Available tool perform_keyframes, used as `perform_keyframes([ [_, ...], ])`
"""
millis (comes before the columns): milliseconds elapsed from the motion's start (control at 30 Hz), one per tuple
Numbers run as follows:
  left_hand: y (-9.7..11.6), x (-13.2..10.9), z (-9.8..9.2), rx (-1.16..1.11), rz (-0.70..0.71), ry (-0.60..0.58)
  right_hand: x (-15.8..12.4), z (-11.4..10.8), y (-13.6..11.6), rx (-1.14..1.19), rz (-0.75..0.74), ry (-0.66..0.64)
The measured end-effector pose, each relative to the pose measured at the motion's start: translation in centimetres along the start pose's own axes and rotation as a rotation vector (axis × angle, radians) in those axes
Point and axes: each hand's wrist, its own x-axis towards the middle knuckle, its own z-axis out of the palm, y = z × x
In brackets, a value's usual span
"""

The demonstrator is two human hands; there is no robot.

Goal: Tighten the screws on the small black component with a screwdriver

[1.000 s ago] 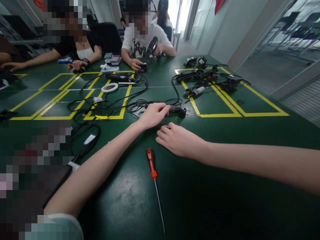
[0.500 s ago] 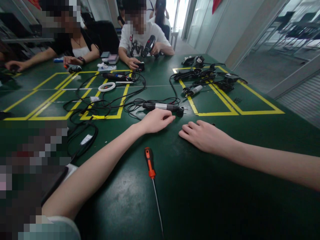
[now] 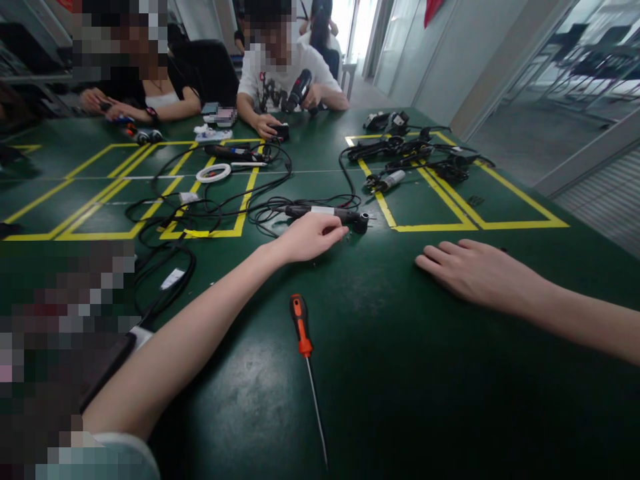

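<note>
My left hand [image 3: 307, 239] rests on the green table [image 3: 400, 373], fingers curled, its fingertips pinched at small screws just in front of a black and silver corded tool [image 3: 327, 213]. I cannot make out what the fingertips hold. My right hand [image 3: 475, 272] lies flat and open on the table to the right, palm down, holding nothing. An orange-handled screwdriver [image 3: 304, 347] lies between my arms, its thin shaft pointing toward me.
Tangled black cables [image 3: 200, 210] and a white tape ring [image 3: 216, 173] lie in the yellow-taped squares. More corded tools [image 3: 415, 157] lie at the back right. Two people sit across the table, one holding a black power tool [image 3: 300, 90].
My right hand slid to the right, away from the left hand. My left hand drew back off the corded tool to the table just in front of it.
</note>
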Motion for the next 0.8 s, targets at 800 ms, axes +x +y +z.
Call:
perform_keyframes([
  [800,-0.1,0.1,-0.2,-0.036,-0.004,0.015,-0.3,-2.4,-0.7,0.140,0.301,0.117],
])
